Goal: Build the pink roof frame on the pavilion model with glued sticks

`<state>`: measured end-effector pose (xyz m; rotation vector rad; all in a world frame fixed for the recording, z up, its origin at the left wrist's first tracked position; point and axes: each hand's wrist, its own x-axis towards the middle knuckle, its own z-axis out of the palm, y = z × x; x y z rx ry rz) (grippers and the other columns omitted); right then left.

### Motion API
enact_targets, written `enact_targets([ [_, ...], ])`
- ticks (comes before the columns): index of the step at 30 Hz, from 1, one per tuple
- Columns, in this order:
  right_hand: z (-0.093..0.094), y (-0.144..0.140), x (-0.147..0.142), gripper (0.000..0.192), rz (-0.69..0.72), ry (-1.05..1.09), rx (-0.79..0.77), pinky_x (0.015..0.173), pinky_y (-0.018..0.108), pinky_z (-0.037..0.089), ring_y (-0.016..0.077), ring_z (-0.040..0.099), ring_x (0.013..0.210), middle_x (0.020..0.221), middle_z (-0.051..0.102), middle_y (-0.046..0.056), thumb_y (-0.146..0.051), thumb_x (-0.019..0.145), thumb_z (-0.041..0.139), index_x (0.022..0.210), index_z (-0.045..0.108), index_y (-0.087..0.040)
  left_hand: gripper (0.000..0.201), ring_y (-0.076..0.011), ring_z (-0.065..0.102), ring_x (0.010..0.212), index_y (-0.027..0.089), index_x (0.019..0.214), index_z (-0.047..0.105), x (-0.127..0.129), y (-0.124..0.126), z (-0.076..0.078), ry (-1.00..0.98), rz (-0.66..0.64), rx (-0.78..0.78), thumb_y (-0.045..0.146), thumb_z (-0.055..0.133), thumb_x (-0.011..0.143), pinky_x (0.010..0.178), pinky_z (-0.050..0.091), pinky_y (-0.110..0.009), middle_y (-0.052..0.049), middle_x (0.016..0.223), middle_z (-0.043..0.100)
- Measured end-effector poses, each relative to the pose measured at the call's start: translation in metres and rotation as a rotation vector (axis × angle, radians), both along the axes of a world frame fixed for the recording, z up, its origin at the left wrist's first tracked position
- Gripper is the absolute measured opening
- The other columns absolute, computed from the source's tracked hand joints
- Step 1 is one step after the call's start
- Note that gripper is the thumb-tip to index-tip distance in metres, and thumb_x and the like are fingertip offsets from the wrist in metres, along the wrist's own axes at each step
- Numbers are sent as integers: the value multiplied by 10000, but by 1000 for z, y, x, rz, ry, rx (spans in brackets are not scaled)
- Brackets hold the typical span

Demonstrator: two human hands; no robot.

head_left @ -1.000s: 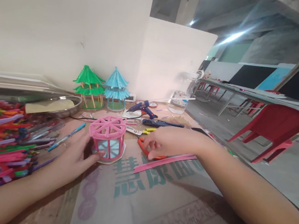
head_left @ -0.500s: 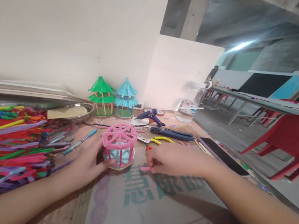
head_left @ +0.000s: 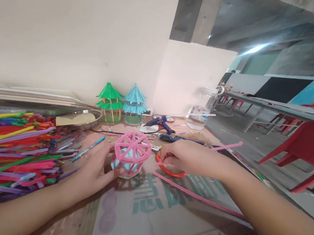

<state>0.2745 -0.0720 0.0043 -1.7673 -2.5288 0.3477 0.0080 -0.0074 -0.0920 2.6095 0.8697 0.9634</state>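
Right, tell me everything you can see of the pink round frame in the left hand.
The pink round frame is a small drum-shaped cage that looks built from fuzzy pink pipe cleaners: a ring on top with spokes meeting at a hub, and side posts running down to a pale base. A light blue lining shows through the gaps. It is tilted, top towards the camera, lifted at one edge over the printed cardboard. The left hand grips its side and base; the right hand, holding a pink pipe cleaner, is close beside it.

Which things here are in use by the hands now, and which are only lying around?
In use: pink frame in left hand; pink stem in right hand.

Lying around: stem pile, green model, blue model, glue gun, pen, metal tray.
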Motion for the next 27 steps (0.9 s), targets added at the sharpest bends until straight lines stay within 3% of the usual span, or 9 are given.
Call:
enact_targets([
  [6,-1,3,1,206,-44,-17,78,559,238,302,132,537,544,601,641,-8,-125,890,514,878,711,-188,574,-328,528,1282,239,1416,397,3,1,0,7,33,-66,414,596,907,1051,450,-483,-122,1401,545],
  [12,-9,6,4,153,-82,24,225,560,232,281,131,506,567,642,624,-10,-217,926,530,859,666,-200,496,-318,483,1303,258,1351,461,4,4,-1,57,-14,-75,380,622,898,1087,403,-502,-98,1392,541],
  [18,-9,5,0,155,-111,101,338,570,218,282,119,488,585,671,608,-15,-159,923,524,843,652,-194,478,-305,489,1275,255,1357,457,3,4,0,45,-19,-69,347,608,912,1066,420,-485,-100,1377,538],
  [22,-9,2,-6,105,-76,229,423,592,215,309,123,509,628,708,621,-9,-147,909,570,839,639,-183,505,-317,502,1267,256,1352,470,5,2,0,45,-33,-68,360,640,888,1067,412,-501,-98,1368,550],
  [27,-17,-4,-13,114,69,386,458,644,233,374,141,564,697,783,659,14,-135,931,541,892,639,-180,524,-320,517,1241,252,1332,473,6,0,1,57,-12,-89,418,661,872,1046,424,-497,-108,1339,563],
])
